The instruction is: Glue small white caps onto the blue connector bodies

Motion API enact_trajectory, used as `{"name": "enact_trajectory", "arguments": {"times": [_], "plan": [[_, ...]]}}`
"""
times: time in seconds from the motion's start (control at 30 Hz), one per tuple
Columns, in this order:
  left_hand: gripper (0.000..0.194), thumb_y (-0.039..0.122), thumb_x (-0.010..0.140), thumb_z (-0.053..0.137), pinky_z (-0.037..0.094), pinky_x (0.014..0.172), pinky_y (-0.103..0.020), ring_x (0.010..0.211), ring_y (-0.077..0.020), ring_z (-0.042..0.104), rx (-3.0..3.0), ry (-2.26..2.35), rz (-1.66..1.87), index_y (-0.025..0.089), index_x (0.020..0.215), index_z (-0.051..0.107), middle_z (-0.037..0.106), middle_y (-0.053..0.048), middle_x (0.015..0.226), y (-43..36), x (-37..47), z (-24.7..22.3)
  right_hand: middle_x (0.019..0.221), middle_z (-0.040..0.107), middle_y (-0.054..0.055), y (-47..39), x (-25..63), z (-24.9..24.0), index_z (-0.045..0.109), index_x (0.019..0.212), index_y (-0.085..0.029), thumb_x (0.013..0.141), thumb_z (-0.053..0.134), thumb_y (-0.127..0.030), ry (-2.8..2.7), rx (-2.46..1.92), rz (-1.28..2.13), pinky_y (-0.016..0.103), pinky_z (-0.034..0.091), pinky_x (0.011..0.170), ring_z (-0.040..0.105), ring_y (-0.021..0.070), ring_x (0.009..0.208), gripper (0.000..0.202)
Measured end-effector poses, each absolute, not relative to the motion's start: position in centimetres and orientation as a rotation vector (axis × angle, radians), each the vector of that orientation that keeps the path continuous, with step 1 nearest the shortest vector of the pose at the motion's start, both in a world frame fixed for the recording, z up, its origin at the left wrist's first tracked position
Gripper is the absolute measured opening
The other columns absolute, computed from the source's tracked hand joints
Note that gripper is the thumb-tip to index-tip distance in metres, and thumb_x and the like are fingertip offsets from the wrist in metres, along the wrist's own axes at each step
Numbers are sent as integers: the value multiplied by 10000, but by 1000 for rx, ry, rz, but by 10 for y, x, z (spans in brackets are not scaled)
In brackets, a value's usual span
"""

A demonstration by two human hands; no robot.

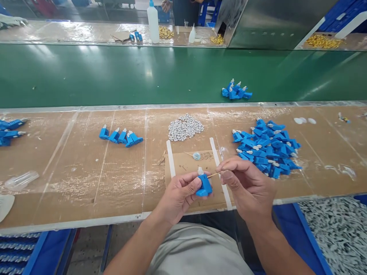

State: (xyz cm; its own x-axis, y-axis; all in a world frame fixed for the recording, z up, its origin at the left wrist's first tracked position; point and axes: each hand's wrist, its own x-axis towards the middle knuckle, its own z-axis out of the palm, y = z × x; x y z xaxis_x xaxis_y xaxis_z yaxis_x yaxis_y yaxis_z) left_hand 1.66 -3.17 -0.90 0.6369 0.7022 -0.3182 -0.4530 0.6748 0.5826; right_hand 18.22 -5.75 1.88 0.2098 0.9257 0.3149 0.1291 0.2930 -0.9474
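Observation:
Near the front edge of the table, my left hand (181,193) grips a blue plastic piece (204,185) with a white tip pointing up. A thin wooden stick (213,175) is pinched between the thumb and fingers of my right hand (248,187); its far end meets the right side of the blue piece. Under both hands lies a cardboard sheet (186,162) taped down with white strips. On that sheet, just beyond my hands, sits a small round dish (196,156) with a pale blue content and another stick beside it.
Small grey parts (185,128) form a pile behind the sheet. A large heap of blue pieces (266,147) lies right, a short row (122,136) left. More blue pieces (235,91) sit on the green belt (114,76). A bin of grey parts (338,229) stands lower right.

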Motion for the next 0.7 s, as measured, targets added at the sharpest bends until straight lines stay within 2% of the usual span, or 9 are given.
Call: {"name": "enact_trajectory", "arguments": {"times": [0.47,0.7], "plan": [[324,288,929,634,467,672,-214,742,-134,635,508,527,685,103,1180,725,656,-76,817,-35,15,-13,894,651,34,-59,179,11,693,963,-209,938,622,-112,-1218,-1112,817,287,487,648,615,167,819,123],[321,295,907,666,478,675,-214,757,-142,649,485,530,691,104,1154,739,664,-79,822,-37,14,-15,869,655,32,-63,180,15,665,950,-215,924,607,-73,-1441,-1177,690,364,504,731,625,199,837,156]]}}
